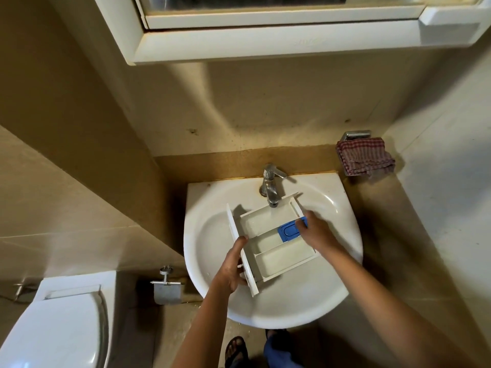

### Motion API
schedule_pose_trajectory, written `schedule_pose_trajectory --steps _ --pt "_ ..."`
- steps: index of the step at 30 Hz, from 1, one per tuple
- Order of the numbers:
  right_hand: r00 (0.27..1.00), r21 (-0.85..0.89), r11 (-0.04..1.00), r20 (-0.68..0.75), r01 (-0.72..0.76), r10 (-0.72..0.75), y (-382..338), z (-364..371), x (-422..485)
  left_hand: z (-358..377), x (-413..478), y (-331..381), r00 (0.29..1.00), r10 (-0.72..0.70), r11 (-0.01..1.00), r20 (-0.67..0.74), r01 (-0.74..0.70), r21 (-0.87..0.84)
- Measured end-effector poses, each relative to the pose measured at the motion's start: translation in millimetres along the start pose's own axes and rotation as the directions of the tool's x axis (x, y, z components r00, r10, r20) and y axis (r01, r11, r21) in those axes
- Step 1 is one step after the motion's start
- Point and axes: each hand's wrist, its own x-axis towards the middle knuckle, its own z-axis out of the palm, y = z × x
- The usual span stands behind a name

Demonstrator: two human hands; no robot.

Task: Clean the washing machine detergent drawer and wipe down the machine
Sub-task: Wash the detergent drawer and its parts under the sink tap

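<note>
Head view: drawer (282, 257) was held over the sink (292, 312), back end under the tap (271, 188). Left hand (230, 269) gripped the front panel edge, thumb on top. Right hand (317, 231) curled its fingers on the blue insert (287, 231) at the drawer's side wall. Bare basin showed around the drawer on all sides. Checked cloth (365, 156) hung on the wall to the right, well apart; toilet (53, 328) at lower left.

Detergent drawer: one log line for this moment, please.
detergent drawer: over sink, under tap | left hand: grips front panel | right hand: grips blue insert
</note>
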Motion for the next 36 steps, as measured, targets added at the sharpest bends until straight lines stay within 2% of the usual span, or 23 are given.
schedule_pose_trajectory --steps 1,2,3,4,7,11,13,16,18,19,21,23,25,27,29,32,34,36 --pt "0.991 -0.16 0.986 -0.111 0.054 -0.073 -4.0 7.1 -7.2 0.8 -0.6 0.4 1.0 -0.006 1.0 -0.008 0.006 0.014" --pt "0.967 -0.241 0.96 -0.175 0.142 -0.187 -9.0 16.2 -15.0 2.6 0.1 0.9 1.0 -0.013 1.0 -0.019 0.013 0.025" --pt "0.945 -0.262 0.934 -0.151 0.244 -0.29 -15.1 26.7 -23.1 4.7 1.9 1.0 0.999 -0.015 0.999 -0.031 0.016 0.044" --pt "0.933 -0.262 0.907 -0.059 0.329 -0.355 -21.0 39.5 -29.5 6.9 4.6 0.5 0.999 -0.012 0.998 -0.04 0.015 0.069" --pt "0.891 -0.233 0.864 0.21 0.446 -0.403 -33.7 71.1 -40.1 13.9 4.8 0.7 0.995 0.021 0.996 -0.093 -0.012 0.089" --pt "0.811 -0.165 0.798 0.21 0.58 -0.546 -26.4 60.4 -30.9 7.6 8.2 1.8 0.986 0.043 0.996 -0.16 -0.029 0.089" --pt "0.837 -0.224 0.806 0.161 0.547 -0.523 -16.5 45.0 -21.8 5.6 7.7 2.3 0.983 0.074 0.99 -0.167 -0.053 0.128" --pt "0.959 -0.348 0.895 0.149 0.279 -0.241 -16.1 28.2 -8.0 5.6 8.5 2.4 0.972 0.122 0.978 -0.198 -0.084 0.191" --pt "0.97 -0.388 0.894 0.173 0.225 -0.168 -29.2 31.7 -2.1 6.8 6.8 2.5 0.969 0.145 0.974 -0.201 -0.104 0.203" --pt "0.96 -0.39 0.884 0.205 0.257 -0.189 -37.7 35.2 -1.0 7.0 7.7 1.4 0.97 0.138 0.977 -0.199 -0.1 0.189" --pt "0.928 -0.265 0.912 0.293 0.311 -0.231 -57.9 42.2 -3.4 8.4 8.5 0.2 0.977 0.115 0.982 -0.178 -0.086 0.166" --pt "0.855 -0.145 0.89 0.38 0.431 -0.352 -73.2 46.4 -12.9 10.5 8.6 -1.2 0.985 0.086 0.99 -0.15 -0.067 0.124" --pt "0.796 -0.076 0.848 0.397 0.524 -0.457 -71.4 42.7 -20.6 8.4 8.8 -2.1 0.989 0.065 0.996 -0.135 -0.055 0.076" --pt "0.775 -0.131 0.793 0.355 0.595 -0.524 -52.7 33.2 -15.2 3.4 7.4 -4.0 0.989 0.076 0.995 -0.123 -0.068 0.068" --pt "0.831 -0.287 0.782 0.263 0.553 -0.491 -28.6 22.5 0.7 -1.2 7.0 -7.0 0.986 0.112 0.992 -0.121 -0.104 0.072" --pt "0.894 -0.383 0.811 0.262 0.442 -0.364 -28.6 21.6 14.2 -2.7 6.9 -8.1 0.979 0.166 0.98 -0.114 -0.152 0.127" --pt "0.979 -0.308 0.937 0.168 0.167 -0.119 -47.9 32.8 16.9 -0.2 5.4 -8.8 0.98 0.181 0.973 -0.08 -0.167 0.157" --pt "0.99 -0.243 0.965 0.079 -0.094 0.116 -68.1 39.8 17.6 1.6 5.0 -9.4 0.979 0.198 0.965 -0.043 -0.187 0.183"
